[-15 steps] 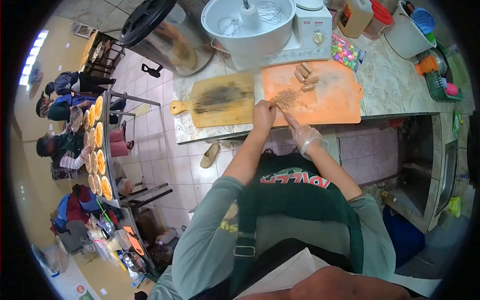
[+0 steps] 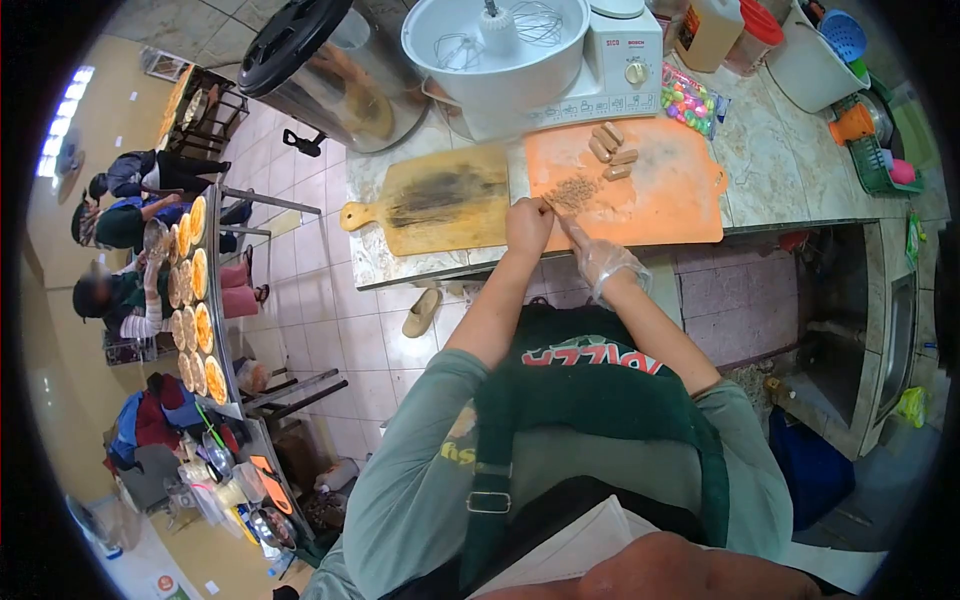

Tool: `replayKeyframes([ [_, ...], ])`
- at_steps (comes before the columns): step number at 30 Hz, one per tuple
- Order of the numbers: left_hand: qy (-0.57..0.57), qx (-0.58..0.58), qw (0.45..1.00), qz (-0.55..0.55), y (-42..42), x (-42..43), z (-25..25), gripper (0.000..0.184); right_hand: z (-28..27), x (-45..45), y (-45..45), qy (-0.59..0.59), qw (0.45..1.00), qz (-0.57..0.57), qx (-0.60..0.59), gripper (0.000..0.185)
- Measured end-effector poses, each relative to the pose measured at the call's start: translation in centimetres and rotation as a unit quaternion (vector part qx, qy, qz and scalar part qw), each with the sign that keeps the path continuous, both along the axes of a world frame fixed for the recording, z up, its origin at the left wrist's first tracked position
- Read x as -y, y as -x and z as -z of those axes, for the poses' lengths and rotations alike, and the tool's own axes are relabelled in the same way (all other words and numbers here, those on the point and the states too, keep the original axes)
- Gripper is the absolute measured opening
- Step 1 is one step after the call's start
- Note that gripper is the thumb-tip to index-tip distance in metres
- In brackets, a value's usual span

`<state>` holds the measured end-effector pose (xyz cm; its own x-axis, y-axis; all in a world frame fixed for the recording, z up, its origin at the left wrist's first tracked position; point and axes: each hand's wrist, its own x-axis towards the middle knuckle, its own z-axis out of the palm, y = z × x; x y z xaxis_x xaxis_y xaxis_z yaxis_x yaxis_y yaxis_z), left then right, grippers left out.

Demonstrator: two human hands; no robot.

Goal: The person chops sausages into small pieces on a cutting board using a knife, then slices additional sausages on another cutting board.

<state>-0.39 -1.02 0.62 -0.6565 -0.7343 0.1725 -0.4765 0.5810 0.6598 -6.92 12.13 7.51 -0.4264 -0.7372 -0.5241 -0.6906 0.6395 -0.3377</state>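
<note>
An orange cutting board [image 2: 670, 205] lies at the counter's front edge, with a pile of chopped brown pieces [image 2: 572, 193] near its left side and several sausage pieces [image 2: 613, 147] behind. My left hand [image 2: 529, 226], bare, is closed at the board's lower left corner beside the pile; what its fingers hold is too small to name. My right hand [image 2: 603, 262], in a clear plastic glove, is at the board's front edge, index finger stretched toward the left fingertips. Whether it holds anything is hidden. Left of them lies a wooden board [image 2: 440, 200] with a dark stain.
A mixer [image 2: 610, 75] with a white bowl stands behind the boards, beside a bag of colourful candies [image 2: 690, 103]. A large lidded container [image 2: 350, 90] is at the back left. Farther left, people stand by a table with several pizzas [image 2: 203, 325].
My right hand has shifted slightly left and down, its finger still near my left hand. At the far table, a person's arm has risen with a clear container.
</note>
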Motion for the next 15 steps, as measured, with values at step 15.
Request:
replayKeyframes([
  [15,-0.025,-0.009,1.0,-0.011,-0.2,-0.2,0.0,0.013,0.2,-0.9,-0.5,0.022,0.999,0.017,-0.033,0.046],
])
